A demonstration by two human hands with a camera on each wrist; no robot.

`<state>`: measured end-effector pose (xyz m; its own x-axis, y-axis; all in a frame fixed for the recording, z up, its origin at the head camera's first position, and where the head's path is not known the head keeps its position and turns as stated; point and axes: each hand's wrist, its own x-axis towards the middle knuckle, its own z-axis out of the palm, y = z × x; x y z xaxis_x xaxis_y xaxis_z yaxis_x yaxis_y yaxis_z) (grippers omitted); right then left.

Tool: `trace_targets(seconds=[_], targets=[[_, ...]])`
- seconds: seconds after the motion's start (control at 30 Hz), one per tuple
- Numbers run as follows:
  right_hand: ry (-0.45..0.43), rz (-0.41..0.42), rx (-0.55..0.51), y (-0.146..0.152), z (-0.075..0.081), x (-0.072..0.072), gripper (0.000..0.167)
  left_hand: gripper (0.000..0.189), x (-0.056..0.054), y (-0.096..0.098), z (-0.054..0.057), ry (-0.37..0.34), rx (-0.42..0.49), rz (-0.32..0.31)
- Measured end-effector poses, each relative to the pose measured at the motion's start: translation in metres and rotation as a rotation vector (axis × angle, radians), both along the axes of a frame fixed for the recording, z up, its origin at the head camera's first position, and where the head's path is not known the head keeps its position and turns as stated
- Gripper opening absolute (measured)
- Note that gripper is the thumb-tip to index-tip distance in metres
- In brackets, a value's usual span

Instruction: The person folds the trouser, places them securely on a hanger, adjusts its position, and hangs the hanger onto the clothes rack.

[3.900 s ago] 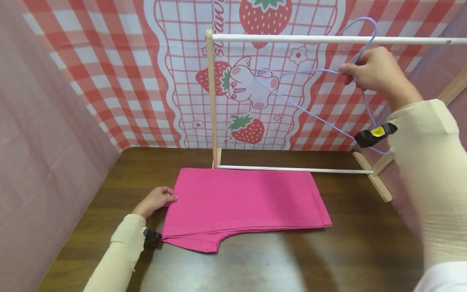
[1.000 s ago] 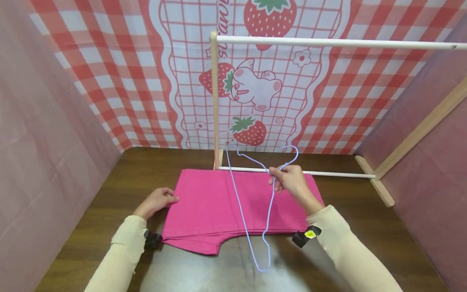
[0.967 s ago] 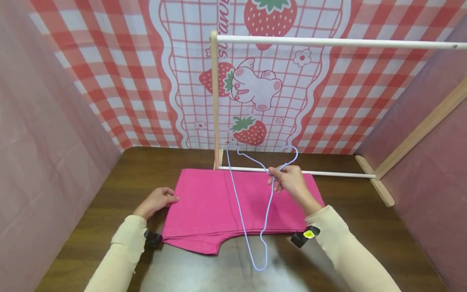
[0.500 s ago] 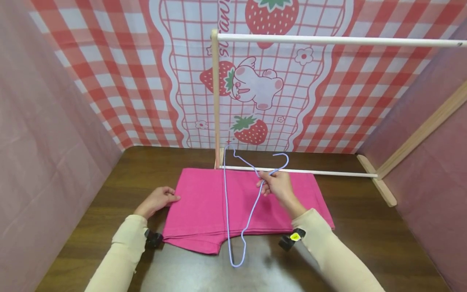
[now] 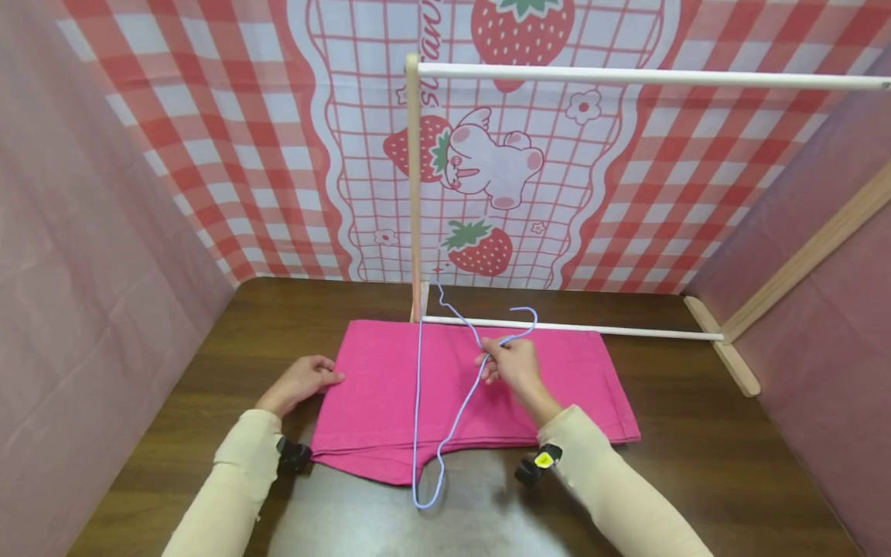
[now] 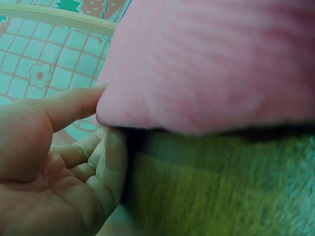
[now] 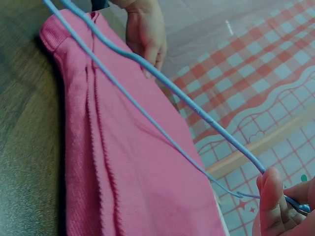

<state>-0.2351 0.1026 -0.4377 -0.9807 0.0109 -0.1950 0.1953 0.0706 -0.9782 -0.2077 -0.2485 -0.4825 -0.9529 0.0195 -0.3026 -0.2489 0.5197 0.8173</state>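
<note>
A pair of pink pants (image 5: 557,379), folded in half lengthwise, lies flat on the brown table. My left hand (image 5: 301,382) pinches the left end of the pants; in the left wrist view, the thumb (image 6: 78,104) lies on the cloth edge and the fingers are below it. Above the pants, my right hand (image 5: 511,363) grips a lavender wire hanger (image 5: 417,402) near the base of its hook. The hanger's long bottom bar faces left and its hook points right. In the right wrist view, the hanger (image 7: 197,109) crosses over the pants (image 7: 147,167).
Behind the pants stands a rack with a white top rail (image 5: 626,76), a wooden left post (image 5: 414,186) and a low white bar (image 5: 668,333). Its right foot (image 5: 724,348) rests on the table (image 5: 710,464). A strawberry-print curtain (image 5: 264,155) hangs behind.
My right hand has brought the hanger down from by the top rail to above the pants, then shifted it left toward their waist end. The left hand has stayed at the pants' edge.
</note>
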Motion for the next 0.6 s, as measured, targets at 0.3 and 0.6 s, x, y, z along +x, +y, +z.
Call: trace_targets(seconds=[0.3,0.6], targets=[[0.059,0.003,0.105,-0.0021,-0.0018,0.0033,0.029,0.031,-0.0026,0.0023,0.0011,0.021,-0.002,-0.026],[0.097,0.042,0.172,-0.0037,-0.0061,0.0078,0.029,0.031,0.0008,-0.0030,0.0044,-0.022,0.078,-0.102]])
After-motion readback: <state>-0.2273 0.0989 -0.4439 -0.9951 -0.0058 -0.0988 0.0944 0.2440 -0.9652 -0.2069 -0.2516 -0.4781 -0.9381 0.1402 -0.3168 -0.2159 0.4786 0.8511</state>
